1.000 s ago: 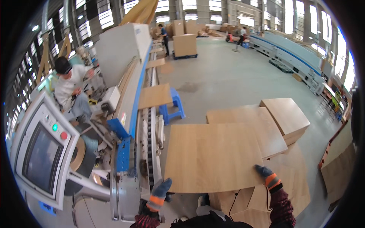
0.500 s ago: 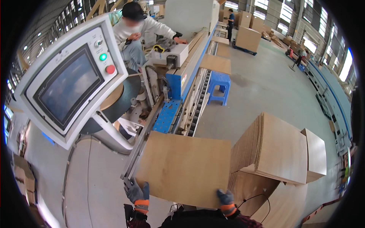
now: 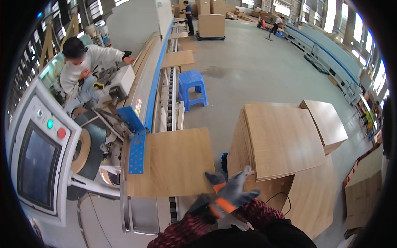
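My arms cross in front of me, both hands in grey gloves with orange cuffs. My left hand (image 3: 236,188) reaches over to the right, fingers spread, close to a stack of wood-grain panels (image 3: 285,136) and holding nothing. Beneath it, partly hidden, my right hand (image 3: 214,178) is at the near right edge of a single wood-grain panel (image 3: 173,161), its visible fingers apart. That panel lies flat at the infeed of a long machine, its left edge by a blue perforated plate (image 3: 137,153).
At left stands a control panel (image 3: 39,159) with a screen. Behind it, a person (image 3: 89,62) sits by the machine. A blue stool (image 3: 192,89) stands beside the roller conveyor (image 3: 170,95). More panels (image 3: 326,124) are stacked at right. A large carton (image 3: 211,27) is farther off.
The panel has moved forward along the machine, against the blue plate. My left hand has left its near-left corner and crossed to the right. My view has turned rightward.
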A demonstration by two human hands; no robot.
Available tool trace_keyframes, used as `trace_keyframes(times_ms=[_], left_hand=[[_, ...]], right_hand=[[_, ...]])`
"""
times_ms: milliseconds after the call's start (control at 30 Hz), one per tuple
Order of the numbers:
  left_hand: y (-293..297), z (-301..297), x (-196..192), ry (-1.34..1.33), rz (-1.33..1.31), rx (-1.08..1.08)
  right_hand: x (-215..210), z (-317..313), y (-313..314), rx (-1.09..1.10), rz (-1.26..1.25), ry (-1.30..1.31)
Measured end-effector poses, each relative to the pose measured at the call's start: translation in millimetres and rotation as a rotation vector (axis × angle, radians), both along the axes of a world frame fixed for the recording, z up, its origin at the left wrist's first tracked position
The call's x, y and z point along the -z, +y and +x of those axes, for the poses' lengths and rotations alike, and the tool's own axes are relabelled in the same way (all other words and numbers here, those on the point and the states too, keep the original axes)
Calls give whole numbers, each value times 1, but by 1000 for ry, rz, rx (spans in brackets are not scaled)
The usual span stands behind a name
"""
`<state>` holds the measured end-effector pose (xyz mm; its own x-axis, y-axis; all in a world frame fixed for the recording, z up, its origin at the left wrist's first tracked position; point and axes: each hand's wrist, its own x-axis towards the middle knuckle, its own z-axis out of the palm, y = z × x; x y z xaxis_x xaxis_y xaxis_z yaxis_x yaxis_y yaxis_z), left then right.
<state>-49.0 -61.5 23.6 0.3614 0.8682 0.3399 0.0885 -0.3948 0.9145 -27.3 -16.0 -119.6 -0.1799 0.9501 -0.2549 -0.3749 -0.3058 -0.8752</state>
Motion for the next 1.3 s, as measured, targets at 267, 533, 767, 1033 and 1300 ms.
trace_keyframes(times_ms=[267,533,767,1033,1300], left_hand=[[42,72,54,-194,-440,13],[94,38,-14,-146,-1016,106],[24,-21,0,-140,-1090,1],[-108,-192,-16,-182,-1102,-68],[-219,-264,58,-108,-1098,-531]], right_hand=[[30,-18,118,106,11,-394],[19,-20,109,501,87,-186],[60,106,-77,138,-31,335],[-66,268,-188,217,384,-978],[-74,230,-146,-262,-26,-2]])
